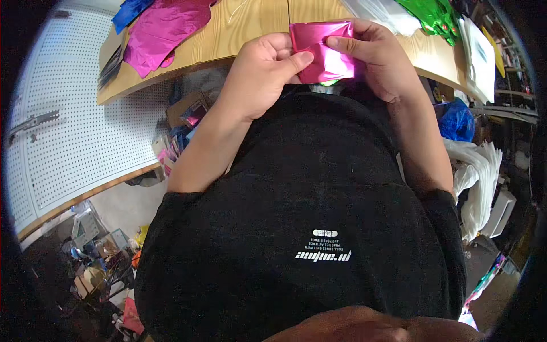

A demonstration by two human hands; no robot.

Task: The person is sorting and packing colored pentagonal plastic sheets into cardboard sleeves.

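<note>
Both hands meet over the near edge of the pale wooden tabletop (250, 28), at about twelve o'clock from the person's black shirt (307, 228). Between them is a small folded piece of shiny magenta foil (323, 50), held just above the table edge and close to the chest. The left hand (265, 71) pinches its lower left part, thumb laid across the foil's face, fingers curled behind. The right hand (379, 57) closes on the right side, its forefinger lying over the top fold.

On the table at ten o'clock lies a larger crumpled sheet of magenta foil (162, 31), with a blue foil piece (130, 11) just beside it. At one o'clock sits crumpled green foil (433, 17), near a heap of clear plastic bags (382, 14). A white perforated panel (68, 114) stands off at nine o'clock.
</note>
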